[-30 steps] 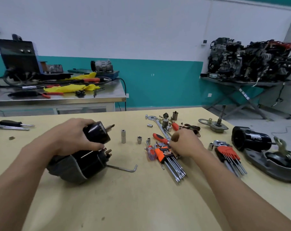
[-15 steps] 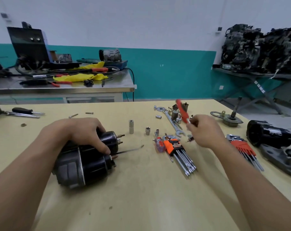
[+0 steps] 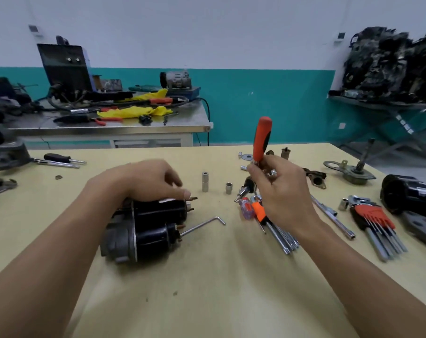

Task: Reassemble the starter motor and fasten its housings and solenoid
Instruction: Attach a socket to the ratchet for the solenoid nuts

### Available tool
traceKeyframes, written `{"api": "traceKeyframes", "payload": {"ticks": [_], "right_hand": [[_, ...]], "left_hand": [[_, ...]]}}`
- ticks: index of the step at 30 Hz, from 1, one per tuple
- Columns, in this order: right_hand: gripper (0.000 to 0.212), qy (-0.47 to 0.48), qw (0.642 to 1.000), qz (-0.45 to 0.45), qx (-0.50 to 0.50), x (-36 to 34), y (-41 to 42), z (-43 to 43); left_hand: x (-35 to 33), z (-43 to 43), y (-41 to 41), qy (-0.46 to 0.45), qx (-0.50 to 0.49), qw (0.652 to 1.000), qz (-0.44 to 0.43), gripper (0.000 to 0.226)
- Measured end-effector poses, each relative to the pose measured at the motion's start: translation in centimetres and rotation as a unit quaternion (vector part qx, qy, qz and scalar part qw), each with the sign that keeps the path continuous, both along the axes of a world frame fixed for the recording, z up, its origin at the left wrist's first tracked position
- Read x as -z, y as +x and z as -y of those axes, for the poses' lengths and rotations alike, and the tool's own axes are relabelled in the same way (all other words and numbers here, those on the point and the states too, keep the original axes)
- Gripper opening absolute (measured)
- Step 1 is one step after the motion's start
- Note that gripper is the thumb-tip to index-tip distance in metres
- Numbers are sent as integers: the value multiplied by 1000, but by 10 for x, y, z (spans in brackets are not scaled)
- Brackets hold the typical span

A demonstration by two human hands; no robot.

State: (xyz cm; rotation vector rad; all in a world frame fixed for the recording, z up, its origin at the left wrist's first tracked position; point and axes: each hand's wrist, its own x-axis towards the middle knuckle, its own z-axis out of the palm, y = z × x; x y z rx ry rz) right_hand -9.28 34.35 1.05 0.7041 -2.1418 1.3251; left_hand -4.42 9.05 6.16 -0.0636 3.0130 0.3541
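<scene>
The black starter motor [image 3: 148,228] with its grey nose housing lies on its side on the yellow table [image 3: 207,289], studs pointing right. My left hand [image 3: 143,181] rests on top of it, fingers curved over the upper cylinder. My right hand [image 3: 280,189] is raised above the tool pile and grips an orange-and-black-handled driver [image 3: 262,140], handle pointing up, its black lower end and silver tip showing below the fingers. A loose hex key [image 3: 204,224] lies just right of the motor.
Two sockets [image 3: 205,181] stand between my hands. Hex key sets [image 3: 375,223], a long wrench [image 3: 331,215] and a small screwdriver [image 3: 246,208] lie under and right of my right hand. Another black motor body [image 3: 407,193] sits far right; a steel bench [image 3: 109,123] stands behind.
My right hand picked the orange-handled driver out of the tool pile and lifted it upright. The starter motor went from tipped up to lying flat under my left hand.
</scene>
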Motion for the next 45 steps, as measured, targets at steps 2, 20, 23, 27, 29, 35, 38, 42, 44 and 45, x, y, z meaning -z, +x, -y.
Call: {"api": "traceKeyframes", "payload": {"ticks": [2,20,23,27,29,35,38,42,44,45], "right_hand": [[11,-36,999,-1,-16,3,3,5],[14,-22,986,-162,25,8,-5,27],[14,-12,988,-153,14,7,-10,27],[7,-114,984,50,-128,4,-19,12],[13,-132,959,136,-209,1,-20,0],[35,-239,842,286,-390,-14,-15,-20],[43,-341,711,395,-472,-27,-7,-26],[47,-255,708,503,-425,-35,-3,-30],[41,-209,737,528,-368,-36,-2,-28],[38,-205,742,535,-349,-36,-2,-28]], "left_hand": [[-7,-19,4,69,23,993,-91,41],[1,-92,-1,205,-14,977,-60,28],[-1,-86,-6,290,-31,957,-7,26],[11,-84,-10,351,-58,934,-15,23],[14,-81,-13,349,-74,932,-68,23],[4,-86,-16,376,-29,905,-200,22],[-2,-86,-13,426,20,872,-241,17],[-4,-83,-8,397,138,874,-244,14],[-1,-84,-7,379,162,881,-232,13],[0,-85,-7,365,164,886,-233,13]]}}
